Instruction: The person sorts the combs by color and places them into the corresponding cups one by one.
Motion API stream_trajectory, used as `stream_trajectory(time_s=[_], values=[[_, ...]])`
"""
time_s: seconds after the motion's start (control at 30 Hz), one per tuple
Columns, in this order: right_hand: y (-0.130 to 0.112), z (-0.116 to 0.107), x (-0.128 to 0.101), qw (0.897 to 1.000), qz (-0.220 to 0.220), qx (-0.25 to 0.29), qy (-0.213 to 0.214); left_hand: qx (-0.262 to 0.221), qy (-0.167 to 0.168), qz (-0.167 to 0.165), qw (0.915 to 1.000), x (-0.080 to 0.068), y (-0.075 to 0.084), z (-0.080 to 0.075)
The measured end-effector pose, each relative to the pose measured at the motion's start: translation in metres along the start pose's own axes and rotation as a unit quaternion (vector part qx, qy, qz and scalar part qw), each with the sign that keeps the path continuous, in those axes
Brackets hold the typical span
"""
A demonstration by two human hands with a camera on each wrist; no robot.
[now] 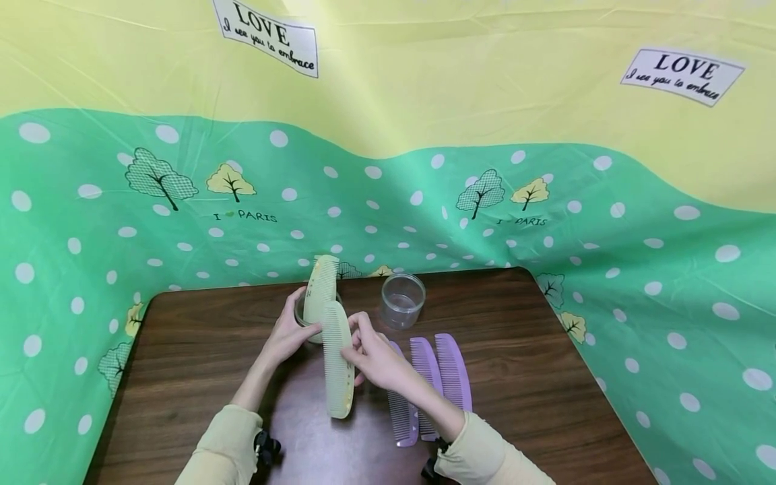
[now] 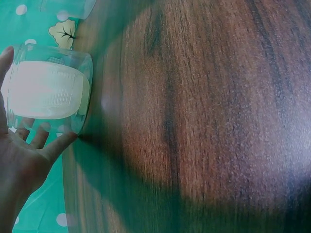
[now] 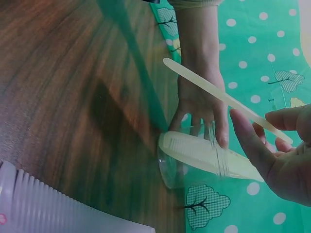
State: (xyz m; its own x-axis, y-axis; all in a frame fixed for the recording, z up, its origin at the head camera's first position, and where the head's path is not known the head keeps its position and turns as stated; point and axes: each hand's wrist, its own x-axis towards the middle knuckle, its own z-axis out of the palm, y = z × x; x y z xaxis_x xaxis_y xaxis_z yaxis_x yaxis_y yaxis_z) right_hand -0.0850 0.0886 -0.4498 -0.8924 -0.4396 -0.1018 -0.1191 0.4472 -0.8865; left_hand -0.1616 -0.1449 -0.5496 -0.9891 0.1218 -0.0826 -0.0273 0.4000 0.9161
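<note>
My left hand (image 1: 289,335) grips a clear glass jar (image 2: 73,54) near the table's back edge, its fingers round the side. A pale yellow comb (image 1: 319,293) stands tilted in this jar, its upper part sticking out past the rim. My right hand (image 1: 378,357) pinches a second pale yellow comb (image 1: 337,364) between thumb and fingers. In the head view this held comb overlaps the front of the jar; in the right wrist view it (image 3: 204,86) slants through the air, apart from the comb inside the jar.
Another clear glass jar (image 1: 403,306) stands to the right at the back of the wooden table (image 1: 533,377). Three purple combs (image 1: 453,370) lie side by side under and beside my right forearm. A green and yellow patterned cloth (image 1: 376,188) hangs behind the table.
</note>
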Motion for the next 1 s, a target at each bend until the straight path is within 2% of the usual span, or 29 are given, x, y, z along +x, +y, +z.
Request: stream_trajectory(time_s=[0.37, 0.63, 1.0], values=[[-0.003, -0.008, 0.006, 1.000, -0.019, 0.006, 0.014, 0.011, -0.003, -0.002, 0.9999, -0.001, 0.002, 0.000], [-0.010, -0.021, 0.017, 0.999, -0.028, -0.001, 0.040, -0.015, 0.002, 0.000, 0.9999, 0.000, 0.004, 0.000], [-0.014, -0.036, 0.031, 0.997, -0.047, 0.016, 0.064, -0.029, -0.003, -0.004, 0.9996, 0.001, 0.001, 0.001]])
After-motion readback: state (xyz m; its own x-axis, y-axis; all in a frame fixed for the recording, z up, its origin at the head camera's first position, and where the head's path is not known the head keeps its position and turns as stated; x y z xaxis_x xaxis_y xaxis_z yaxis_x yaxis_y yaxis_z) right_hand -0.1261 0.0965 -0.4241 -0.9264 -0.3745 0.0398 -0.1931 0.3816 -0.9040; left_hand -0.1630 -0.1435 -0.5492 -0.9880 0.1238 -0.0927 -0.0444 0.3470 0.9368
